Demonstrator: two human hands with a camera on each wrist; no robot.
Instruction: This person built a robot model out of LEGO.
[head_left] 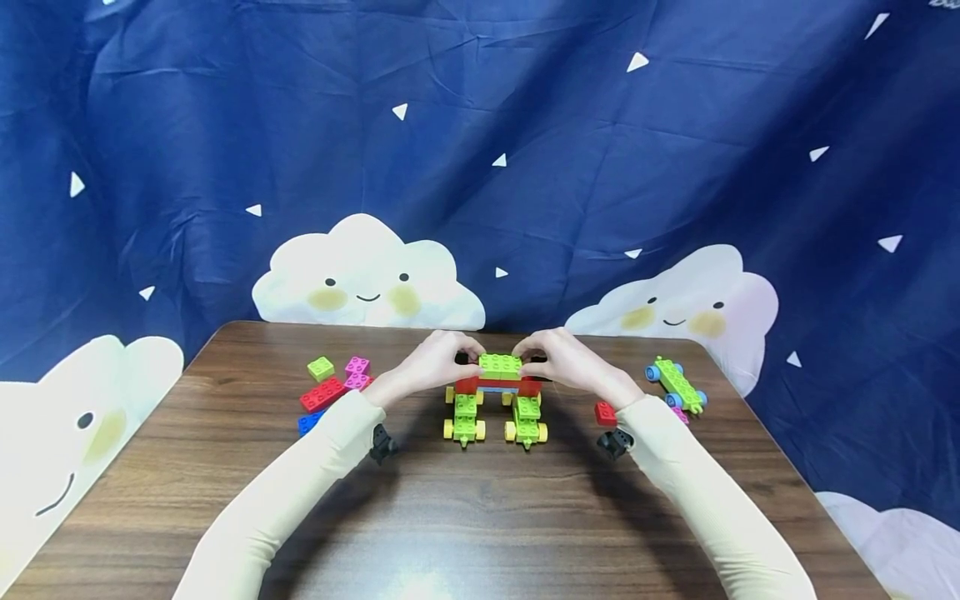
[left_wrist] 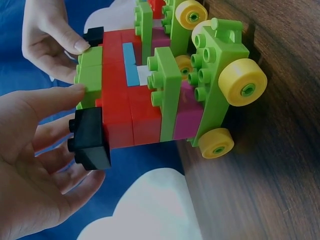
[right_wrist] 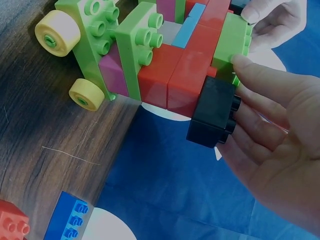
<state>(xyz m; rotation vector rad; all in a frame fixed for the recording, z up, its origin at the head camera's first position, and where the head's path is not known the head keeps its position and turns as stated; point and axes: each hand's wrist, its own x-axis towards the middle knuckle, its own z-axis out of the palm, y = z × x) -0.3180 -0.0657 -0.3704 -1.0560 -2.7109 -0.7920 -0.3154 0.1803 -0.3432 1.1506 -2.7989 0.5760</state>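
Between my hands stands a toy block vehicle (head_left: 487, 389), with red bricks (right_wrist: 190, 80) bridging two green wheeled bases (left_wrist: 220, 75) on yellow wheels. Light green bricks (head_left: 500, 367) top the red layer. My left hand (head_left: 442, 358) pinches their left end, its thumb tip against the green side. At the opposite end my right hand (head_left: 566, 360) grips them the same way. A black brick (left_wrist: 92, 140) sits at the left end beside my left fingers, and another black brick (right_wrist: 212, 112) is by my right fingers. Some fingertips are hidden behind the bricks.
Loose bricks lie to the left: a green brick (head_left: 321, 368), a red brick (head_left: 322, 395), pink bricks (head_left: 357, 367) and a blue brick (head_left: 309, 422). Rightward are a red brick (head_left: 605, 413) and a green wheeled base (head_left: 677, 385) with blue wheels. A blue curtain (head_left: 525, 125) hangs behind the table.
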